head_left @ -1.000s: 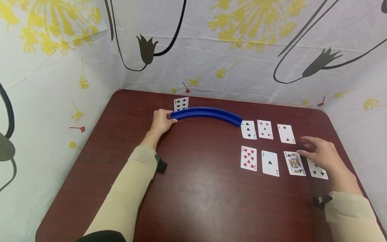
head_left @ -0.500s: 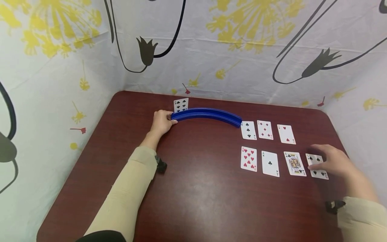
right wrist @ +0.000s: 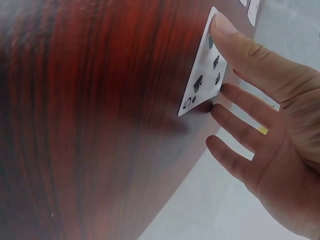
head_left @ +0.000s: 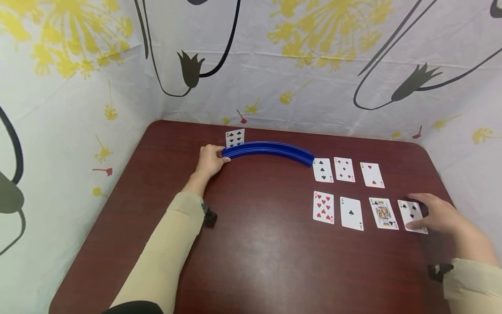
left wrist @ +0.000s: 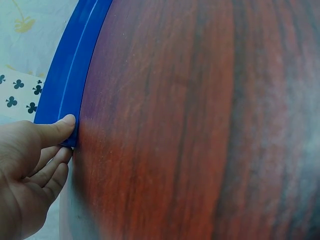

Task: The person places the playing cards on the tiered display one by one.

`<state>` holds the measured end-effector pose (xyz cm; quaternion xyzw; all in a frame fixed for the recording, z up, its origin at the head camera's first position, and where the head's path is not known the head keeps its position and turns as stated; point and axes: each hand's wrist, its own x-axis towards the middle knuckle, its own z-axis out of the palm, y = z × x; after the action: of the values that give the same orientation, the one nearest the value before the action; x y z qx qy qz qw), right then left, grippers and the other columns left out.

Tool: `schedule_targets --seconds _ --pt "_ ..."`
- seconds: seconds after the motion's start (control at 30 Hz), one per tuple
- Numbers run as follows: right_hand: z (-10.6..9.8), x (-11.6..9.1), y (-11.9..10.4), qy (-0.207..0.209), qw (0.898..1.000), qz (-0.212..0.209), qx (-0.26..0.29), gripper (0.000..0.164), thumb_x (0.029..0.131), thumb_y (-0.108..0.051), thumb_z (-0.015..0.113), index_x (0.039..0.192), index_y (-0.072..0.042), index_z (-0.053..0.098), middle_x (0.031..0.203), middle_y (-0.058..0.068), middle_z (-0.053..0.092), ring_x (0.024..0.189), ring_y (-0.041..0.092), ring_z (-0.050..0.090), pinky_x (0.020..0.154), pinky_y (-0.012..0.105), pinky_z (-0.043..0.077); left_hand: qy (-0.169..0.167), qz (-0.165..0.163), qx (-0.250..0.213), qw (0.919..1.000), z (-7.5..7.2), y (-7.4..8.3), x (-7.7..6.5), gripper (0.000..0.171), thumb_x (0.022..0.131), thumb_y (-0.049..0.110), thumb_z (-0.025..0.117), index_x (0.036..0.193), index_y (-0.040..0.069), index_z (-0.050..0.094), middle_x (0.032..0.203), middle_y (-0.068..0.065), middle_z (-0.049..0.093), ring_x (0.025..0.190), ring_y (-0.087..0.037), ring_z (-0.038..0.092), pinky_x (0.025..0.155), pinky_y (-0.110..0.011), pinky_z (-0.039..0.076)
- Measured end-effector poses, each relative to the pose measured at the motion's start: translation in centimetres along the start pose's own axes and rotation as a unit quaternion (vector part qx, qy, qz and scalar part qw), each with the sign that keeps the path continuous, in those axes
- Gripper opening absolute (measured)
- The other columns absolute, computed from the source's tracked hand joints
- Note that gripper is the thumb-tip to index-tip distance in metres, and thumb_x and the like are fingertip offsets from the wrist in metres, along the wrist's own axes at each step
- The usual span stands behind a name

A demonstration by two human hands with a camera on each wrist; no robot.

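My left hand [head_left: 209,160] pinches the left end of a long, curved blue card holder [head_left: 270,149], its thumb on top and its fingers underneath in the left wrist view. A six of clubs [head_left: 235,136] rises behind that end, its lower part hidden by the holder. On the right, my right hand [head_left: 441,214] spans a five of spades [right wrist: 204,70] on the table. Its thumb lies over one end of the card, with fingertips right at the opposite edge.
Left of the five lie a king of clubs [head_left: 383,213], an ace of clubs [head_left: 351,209] and an eight of hearts [head_left: 323,205]. Farther back are a two of hearts [head_left: 372,175], a five of diamonds [head_left: 344,166] and a three of clubs [head_left: 323,172]. Patterned cloth [head_left: 251,56] encloses the table.
My right hand has moved right and toward me, from above the king and five of spades onto the five. The left hand keeps its hold on the card holder, unmoved.
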<state>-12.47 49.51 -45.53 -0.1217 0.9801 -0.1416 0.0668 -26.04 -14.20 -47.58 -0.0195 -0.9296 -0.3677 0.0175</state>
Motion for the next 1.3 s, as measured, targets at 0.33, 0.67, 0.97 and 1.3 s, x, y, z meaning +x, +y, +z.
schedule_targets --seconds 0.33,0.67,0.97,1.3 --pt "-0.4 0.1 0.0 0.010 1.000 0.013 -0.015 0.087 0.056 -0.022 0.097 0.124 0.012 0.054 0.122 0.044 0.050 0.110 0.060 0.047 0.088 0.069 0.039 0.005 0.002 -0.001 1.0000 0.1 -0.1 -0.2 0.039 0.090 0.016 0.079 0.125 0.001 0.072 0.106 -0.018 0.074 0.099 -0.029 0.067 0.090 -0.042 0.056" --pt "-0.3 0.1 -0.2 0.020 1.000 0.001 -0.009 0.082 0.058 -0.018 0.096 0.124 0.009 0.056 0.123 0.041 0.053 0.109 0.057 0.050 0.088 0.066 0.041 0.001 -0.002 0.000 1.0000 0.1 -0.3 -0.4 0.043 0.090 0.017 0.079 0.129 0.001 0.070 0.104 -0.018 0.072 0.102 -0.030 0.064 0.093 -0.043 0.055" --pt "-0.3 0.2 0.2 0.024 1.000 -0.001 -0.019 0.082 0.054 -0.021 0.098 0.118 0.013 0.060 0.112 0.038 0.055 0.100 0.053 0.053 0.080 0.062 0.044 0.003 0.006 0.003 1.0000 0.2 -0.2 -0.3 0.043 0.090 0.017 0.079 0.129 0.001 0.070 0.104 -0.018 0.072 0.101 -0.030 0.065 0.092 -0.043 0.055" --pt "-0.6 -0.2 0.9 0.077 0.996 0.031 -0.026 0.050 0.064 -0.013 0.092 0.099 0.012 0.067 0.097 0.033 0.059 0.087 0.052 0.055 0.072 0.061 0.042 -0.001 0.003 0.005 1.0000 0.1 -0.1 -0.1 0.044 0.090 0.018 0.079 0.129 0.001 0.069 0.105 -0.018 0.072 0.105 -0.032 0.063 0.095 -0.044 0.053"
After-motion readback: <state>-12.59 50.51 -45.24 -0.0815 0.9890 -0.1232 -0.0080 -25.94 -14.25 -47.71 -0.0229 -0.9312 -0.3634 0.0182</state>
